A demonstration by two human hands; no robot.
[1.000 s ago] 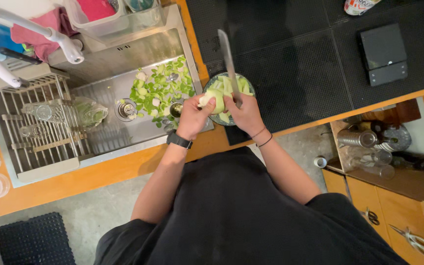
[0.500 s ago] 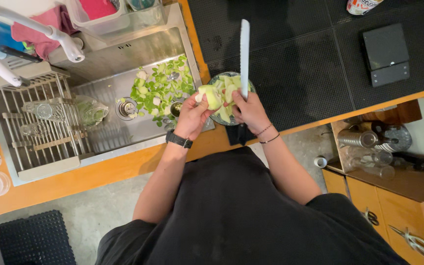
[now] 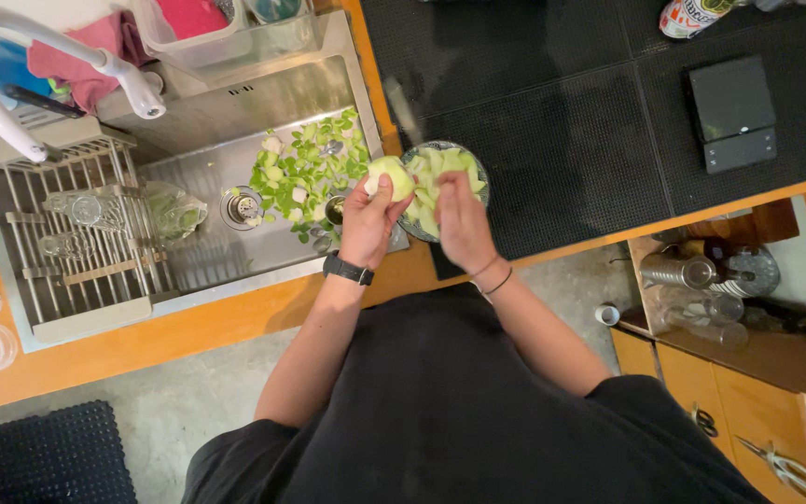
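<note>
over the sink (image 3: 235, 121), green peelings; bowl (image 3: 478, 173) of pale slices

Over the counter's near edge, beside the sink's right rim: a bowl (image 3: 445, 191) of cut pieces. Just left of it, above the sink (image 3: 226, 140), the left hand (image 3: 370, 219) with a fruit piece (image 3: 392, 175); over the bowl, the right hand (image 3: 462, 219) with a blurred knife (image 3: 403, 110). In the sink, peelings (image 3: 305, 173); at its left end, a rack (image 3: 76, 238). Toward the counter's far right, a scale (image 3: 731, 112).
</note>
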